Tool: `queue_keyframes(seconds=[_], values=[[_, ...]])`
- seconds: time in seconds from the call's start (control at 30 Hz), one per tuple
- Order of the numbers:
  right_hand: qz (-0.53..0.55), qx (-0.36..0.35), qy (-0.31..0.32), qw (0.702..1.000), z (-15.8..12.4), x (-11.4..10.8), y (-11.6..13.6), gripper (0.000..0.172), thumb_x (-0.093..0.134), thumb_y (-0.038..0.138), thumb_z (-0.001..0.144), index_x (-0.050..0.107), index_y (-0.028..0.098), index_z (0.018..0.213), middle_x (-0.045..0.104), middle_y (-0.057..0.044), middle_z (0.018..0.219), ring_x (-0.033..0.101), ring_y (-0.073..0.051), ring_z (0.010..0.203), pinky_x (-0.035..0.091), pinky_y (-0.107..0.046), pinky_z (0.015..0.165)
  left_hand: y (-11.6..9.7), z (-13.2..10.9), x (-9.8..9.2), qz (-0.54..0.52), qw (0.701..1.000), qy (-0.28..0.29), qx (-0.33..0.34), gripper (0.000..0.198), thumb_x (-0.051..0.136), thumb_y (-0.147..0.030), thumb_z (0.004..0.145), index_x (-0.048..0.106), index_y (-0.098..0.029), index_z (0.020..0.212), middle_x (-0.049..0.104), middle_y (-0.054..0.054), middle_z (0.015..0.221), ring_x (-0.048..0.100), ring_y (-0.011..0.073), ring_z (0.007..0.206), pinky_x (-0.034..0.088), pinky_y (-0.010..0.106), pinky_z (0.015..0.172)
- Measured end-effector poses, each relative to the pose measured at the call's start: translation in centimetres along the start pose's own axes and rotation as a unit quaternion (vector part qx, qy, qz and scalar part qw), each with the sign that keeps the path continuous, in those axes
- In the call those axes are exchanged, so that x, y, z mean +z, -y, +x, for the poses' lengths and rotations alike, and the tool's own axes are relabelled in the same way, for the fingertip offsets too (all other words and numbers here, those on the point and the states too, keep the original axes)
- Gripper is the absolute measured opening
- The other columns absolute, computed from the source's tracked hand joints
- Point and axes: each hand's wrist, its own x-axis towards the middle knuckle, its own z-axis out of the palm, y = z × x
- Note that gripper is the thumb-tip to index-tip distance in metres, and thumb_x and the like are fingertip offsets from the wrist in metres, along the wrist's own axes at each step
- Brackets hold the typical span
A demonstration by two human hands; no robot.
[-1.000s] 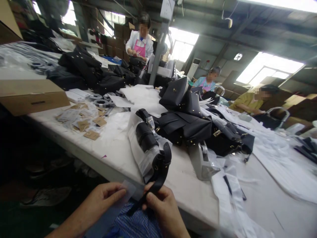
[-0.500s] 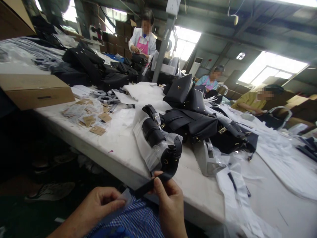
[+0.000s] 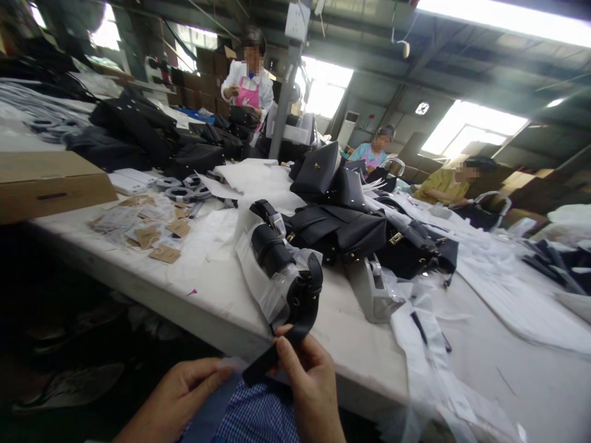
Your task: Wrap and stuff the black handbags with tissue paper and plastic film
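My right hand (image 3: 311, 384) pinches a black strap (image 3: 261, 366) near its free end, thumb on top, at the table's front edge. The strap runs up to a bundle on the table, where a curled buckle end (image 3: 315, 277) and a rolled black leather piece (image 3: 272, 251) lie partly in clear plastic on white paper. My left hand (image 3: 187, 391) is closed on a thin translucent plastic strip (image 3: 212, 403), which hangs over my blue checked clothing (image 3: 258, 409). The strip's upper end sits close to the strap tip; whether they touch I cannot tell.
Black bags (image 3: 339, 231) are heaped behind the bundle, beside a grey tape dispenser (image 3: 376, 295). Tags in plastic (image 3: 150, 234) and a cardboard box (image 3: 55, 181) lie left on the white table (image 3: 221, 301). Three people work farther back, one in a pink apron (image 3: 248, 95).
My view has shifted slightly, so the table things appear farther left. The plastic strip now hangs lower and shows more of its length below my left hand. My right hand keeps hold of the strap.
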Motion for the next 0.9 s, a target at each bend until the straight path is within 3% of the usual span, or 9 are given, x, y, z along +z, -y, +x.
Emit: queue_keyframes(seconds=[0.17,0.3,0.43,0.5,0.6,0.67,0.8,0.9], values=[[0.001,-0.014,-0.02,1.0,0.18,-0.03,0.35,0.04,0.078,0.054,0.081,0.078,0.017,0.096,0.071,-0.004,0.074,0.066,-0.018,0.06,0.057,-0.027,0.057,0.1,0.28,0.2,0.04,0.997,-0.058,-0.007,0.052,0.075,-0.074,0.065,0.084,-0.024,0.072,0.081,0.008,0.079,0.073,0.0306,0.081,0.056,0.03,0.073],[0.0,-0.01,-0.027,1.0,0.28,0.01,0.71,0.039,0.078,0.053,0.081,0.078,0.017,0.096,0.072,-0.004,0.077,0.066,-0.018,0.062,0.058,-0.028,0.06,0.0,0.37,0.33,0.034,0.997,-0.06,-0.026,0.049,0.078,-0.071,0.061,0.083,-0.024,0.071,0.08,0.007,0.076,0.072,0.0288,0.076,0.055,0.029,0.068],[0.005,-0.019,-0.031,0.999,0.14,0.15,0.49,0.037,0.077,0.052,0.083,0.077,0.018,0.098,0.071,-0.003,0.076,0.067,-0.018,0.065,0.058,-0.026,0.061,-0.27,-0.01,0.69,0.049,0.998,-0.047,-0.019,0.054,0.07,-0.076,0.069,0.082,-0.023,0.072,0.079,0.005,0.077,0.071,0.029,0.077,0.055,0.03,0.071],[0.002,-0.026,-0.037,0.999,0.04,0.2,0.28,0.036,0.077,0.052,0.083,0.078,0.019,0.097,0.072,-0.004,0.077,0.068,-0.019,0.068,0.058,-0.026,0.062,-0.43,-0.16,0.86,0.061,0.997,-0.039,-0.001,0.058,0.063,-0.079,0.076,0.083,-0.024,0.08,0.079,0.004,0.081,0.071,0.0301,0.082,0.056,0.032,0.075],[-0.003,-0.028,-0.04,0.999,-0.06,0.14,0.05,0.036,0.076,0.053,0.083,0.078,0.019,0.096,0.072,-0.004,0.075,0.068,-0.02,0.067,0.058,-0.027,0.06,-0.49,-0.12,0.97,0.05,0.998,-0.026,0.031,0.061,0.055,-0.078,0.083,0.082,-0.028,0.106,0.08,0.004,0.103,0.07,0.0318,0.101,0.054,0.036,0.093],[-0.004,-0.028,-0.039,0.999,-0.07,0.04,0.01,0.037,0.076,0.053,0.083,0.078,0.019,0.095,0.071,-0.004,0.074,0.067,-0.019,0.066,0.058,-0.027,0.06,-0.34,0.06,0.93,0.046,0.998,-0.029,0.041,0.06,0.055,-0.077,0.085,0.08,-0.031,0.113,0.078,0.005,0.115,0.068,0.0322,0.111,0.05,0.038,0.103],[-0.003,-0.026,-0.04,0.999,-0.05,-0.17,0.08,0.035,0.077,0.051,0.083,0.078,0.019,0.097,0.072,-0.004,0.078,0.067,-0.019,0.069,0.057,-0.025,0.062,0.07,0.55,0.73,0.05,0.997,-0.036,0.052,0.05,0.066,-0.073,0.079,0.084,-0.03,0.097,0.078,0.008,0.115,0.068,0.0342,0.114,0.05,0.038,0.104],[-0.004,-0.026,-0.038,0.999,-0.08,-0.25,0.12,0.035,0.077,0.05,0.084,0.077,0.018,0.098,0.072,-0.004,0.081,0.067,-0.018,0.071,0.057,-0.025,0.064,-0.07,0.8,0.8,0.022,0.997,-0.052,0.048,0.045,0.075,-0.071,0.071,0.085,-0.027,0.076,0.081,0.01,0.096,0.074,0.0328,0.096,0.057,0.036,0.09]])
